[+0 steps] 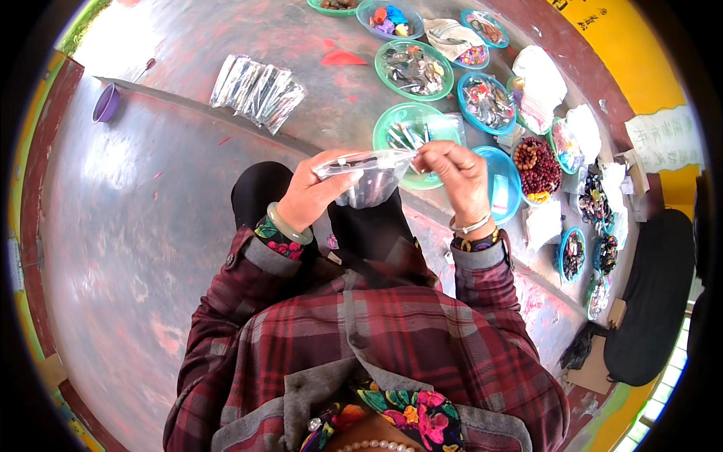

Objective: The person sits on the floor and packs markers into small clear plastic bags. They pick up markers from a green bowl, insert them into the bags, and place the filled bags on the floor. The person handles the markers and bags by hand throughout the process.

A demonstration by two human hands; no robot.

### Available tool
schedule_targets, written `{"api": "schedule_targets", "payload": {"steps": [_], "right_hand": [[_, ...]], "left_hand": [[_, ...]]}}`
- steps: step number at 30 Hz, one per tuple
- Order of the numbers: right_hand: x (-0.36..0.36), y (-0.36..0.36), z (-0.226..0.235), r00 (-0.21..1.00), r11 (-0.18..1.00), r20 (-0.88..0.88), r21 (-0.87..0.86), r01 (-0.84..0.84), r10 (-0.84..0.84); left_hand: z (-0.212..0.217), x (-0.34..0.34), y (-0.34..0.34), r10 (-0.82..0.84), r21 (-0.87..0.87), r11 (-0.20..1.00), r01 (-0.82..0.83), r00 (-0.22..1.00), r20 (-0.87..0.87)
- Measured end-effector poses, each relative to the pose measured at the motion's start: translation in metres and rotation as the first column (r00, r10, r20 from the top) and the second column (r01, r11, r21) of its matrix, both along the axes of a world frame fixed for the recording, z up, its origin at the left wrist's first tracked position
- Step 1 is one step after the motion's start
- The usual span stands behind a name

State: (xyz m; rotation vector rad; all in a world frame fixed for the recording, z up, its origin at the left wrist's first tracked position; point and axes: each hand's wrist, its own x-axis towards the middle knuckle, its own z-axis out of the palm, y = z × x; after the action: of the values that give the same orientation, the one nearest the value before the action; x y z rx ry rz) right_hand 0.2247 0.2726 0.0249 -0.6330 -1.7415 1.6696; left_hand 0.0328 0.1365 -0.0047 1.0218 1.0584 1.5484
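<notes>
Between my two hands hangs a clear plastic zip bag point(374, 184) with dark, slim items inside that I cannot make out. My left hand point(310, 188) is closed on the bag's left side, its thumb lying across the plastic. The fingers of my right hand point(457, 175) pinch the bag's upper right corner. Just beyond the bag is a green basin point(392, 120) holding several pen-like sticks and a clear packet. A blue basin point(512, 177) with a pale packet in it stands right of my right hand.
Filled zip bags point(257, 92) lie in a row on the floor, ahead and left. A green basin of small parts point(419, 96) and several more basins stand ahead and right, near a basin of dark red beads point(536, 169). A purple bowl point(106, 103) sits far left.
</notes>
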Motion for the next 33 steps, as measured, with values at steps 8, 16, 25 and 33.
{"api": "schedule_targets", "payload": {"steps": [8, 16, 25, 33], "right_hand": [[0.044, 0.116, -0.102, 0.829, 0.935, 0.437, 0.092, 0.343, -0.348], [0.027, 0.118, -0.229, 0.225, 0.838, 0.848, 0.519, -0.168, -0.48], [0.003, 0.111, -0.246, 0.091, 0.869, 0.868, 0.494, -0.042, -0.489], [0.042, 0.141, -0.249, 0.267, 0.89, 0.923, 0.352, -0.29, -0.278]], "left_hand": [[-0.018, -0.007, -0.002, -0.03, 0.002, 1.0, 0.03, 0.998, 0.054], [-0.012, -0.006, 0.0, -0.041, 0.024, 0.999, 0.039, 0.995, 0.088], [-0.017, -0.01, -0.003, -0.064, 0.001, 0.998, 0.064, 0.998, 0.026], [-0.011, -0.004, -0.002, -0.056, 0.053, 0.997, 0.05, 0.99, 0.128]]}}
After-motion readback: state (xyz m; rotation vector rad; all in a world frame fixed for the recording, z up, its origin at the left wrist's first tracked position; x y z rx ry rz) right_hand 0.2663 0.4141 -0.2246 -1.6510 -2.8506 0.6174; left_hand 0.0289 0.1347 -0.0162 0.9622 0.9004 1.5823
